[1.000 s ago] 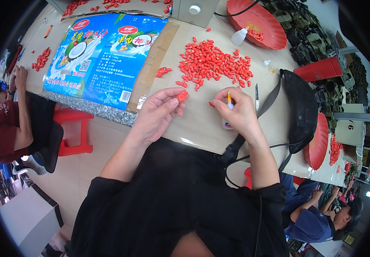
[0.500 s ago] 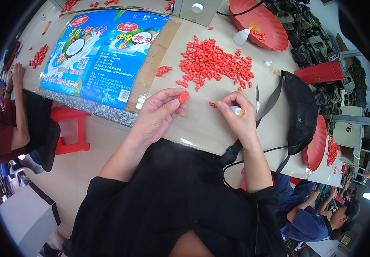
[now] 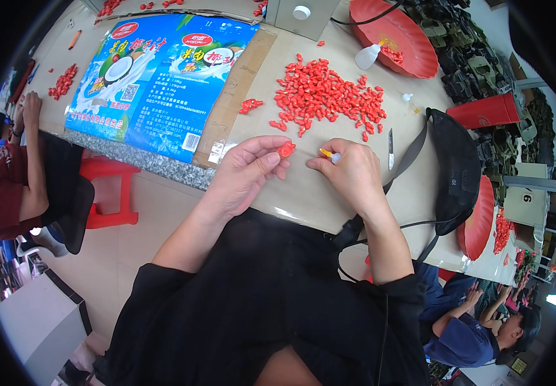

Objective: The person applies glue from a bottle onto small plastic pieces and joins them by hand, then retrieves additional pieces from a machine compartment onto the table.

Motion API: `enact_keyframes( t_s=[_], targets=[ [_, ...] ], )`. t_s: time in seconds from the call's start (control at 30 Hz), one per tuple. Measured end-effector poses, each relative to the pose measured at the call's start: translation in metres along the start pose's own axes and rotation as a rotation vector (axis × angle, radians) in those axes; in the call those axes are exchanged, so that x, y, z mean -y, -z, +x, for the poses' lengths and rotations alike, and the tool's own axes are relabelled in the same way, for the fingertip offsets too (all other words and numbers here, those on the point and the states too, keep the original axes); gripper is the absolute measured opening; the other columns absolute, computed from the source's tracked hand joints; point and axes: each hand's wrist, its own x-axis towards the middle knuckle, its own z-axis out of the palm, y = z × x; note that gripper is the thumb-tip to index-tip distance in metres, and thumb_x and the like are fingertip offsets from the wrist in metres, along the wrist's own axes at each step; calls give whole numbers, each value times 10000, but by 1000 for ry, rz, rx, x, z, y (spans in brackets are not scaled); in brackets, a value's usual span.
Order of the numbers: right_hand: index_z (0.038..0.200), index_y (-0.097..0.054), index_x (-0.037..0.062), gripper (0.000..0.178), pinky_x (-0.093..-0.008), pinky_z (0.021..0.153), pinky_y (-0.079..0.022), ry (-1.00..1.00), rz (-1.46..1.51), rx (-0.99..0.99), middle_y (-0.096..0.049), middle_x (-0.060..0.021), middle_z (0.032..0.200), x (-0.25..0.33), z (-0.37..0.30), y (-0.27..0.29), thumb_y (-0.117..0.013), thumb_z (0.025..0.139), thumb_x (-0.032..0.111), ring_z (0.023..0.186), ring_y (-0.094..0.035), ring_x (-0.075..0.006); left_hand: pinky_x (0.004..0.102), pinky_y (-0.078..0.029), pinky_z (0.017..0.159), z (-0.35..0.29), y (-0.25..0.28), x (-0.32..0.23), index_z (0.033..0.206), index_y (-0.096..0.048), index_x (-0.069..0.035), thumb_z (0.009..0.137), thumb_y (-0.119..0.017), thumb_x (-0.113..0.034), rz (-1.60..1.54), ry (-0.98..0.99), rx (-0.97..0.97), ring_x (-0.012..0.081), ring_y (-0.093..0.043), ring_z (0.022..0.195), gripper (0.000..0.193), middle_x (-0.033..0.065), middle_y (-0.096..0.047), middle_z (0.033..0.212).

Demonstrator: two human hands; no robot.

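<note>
At the far left edge of the table (image 3: 303, 193), a small heap of red parts (image 3: 63, 82) is seen beside another person's hand (image 3: 31, 106). A flattened blue printed carton (image 3: 155, 77) is spread over the left part of the surface, with its near edge reaching the table's front edge. Close to the front edge, the left hand (image 3: 247, 170) is curled, and a small red plastic piece (image 3: 285, 150) is pinched between its thumb and fingertips. Just to the right, nearly touching that piece, the right hand (image 3: 350, 172) is closed around a small white bottle with an orange tip (image 3: 327, 154), the tip pointed toward the piece. Behind both hands, toward the middle of the surface, a large pile of red pieces (image 3: 326, 96) is spread out. A thin blade (image 3: 390, 139) lies to the right of the right hand, and a black bag (image 3: 457, 168) is set by the right edge. A red dish (image 3: 397, 35) holding a white squeeze bottle (image 3: 367, 56) is found at the far right corner.
</note>
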Motion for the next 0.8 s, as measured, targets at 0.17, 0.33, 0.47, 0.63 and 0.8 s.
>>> enact_keyframes(
  t_s=[0.17, 0.33, 0.47, 0.63, 0.8],
  targets=[
    [766, -610, 6, 220, -306, 564, -439, 20, 12, 30, -602, -120, 660, -3, 0, 8, -688, 648, 175, 583, -576, -240, 228, -426, 663, 1, 0, -1, 1069, -486, 25, 823, -488, -62, -9, 30, 27, 111, -520, 781, 261, 70, -557, 928],
    [815, -598, 9, 157, -236, 538, -428, -116, 754, 72, -605, -99, 676, -20, -4, 9, -638, 704, 113, 564, -557, -145, 217, -421, 632, 6, -9, 0, 1071, -475, 17, 839, -468, -82, -17, 83, 66, 105, -510, 744, 252, 63, -555, 903],
    [842, -569, -11, 142, -196, 508, -422, -216, 1279, 188, -603, -80, 723, -34, -11, 5, -620, 732, 62, 549, -531, -96, 212, -415, 609, 11, -12, 8, 1018, -482, -11, 853, -451, -105, -5, 101, 128, 103, -502, 722, 192, 57, -543, 866],
    [847, -568, -5, 121, -222, 519, -446, -251, 1527, 193, -601, -94, 725, -34, -13, 2, -602, 736, 30, 548, -538, -105, 215, -417, 603, 17, -16, 15, 989, -490, -22, 858, -449, -116, -38, 115, 147, 105, -505, 721, 167, 54, -535, 851],
    [835, -555, -13, 107, -276, 524, -457, -302, 1598, 188, -576, -103, 698, -31, -15, 4, -586, 739, 23, 537, -514, -118, 231, -434, 674, 19, -16, 15, 1011, -505, 0, 851, -460, -93, -90, 178, 156, 110, -521, 752, 190, 57, -540, 841]
  ],
)
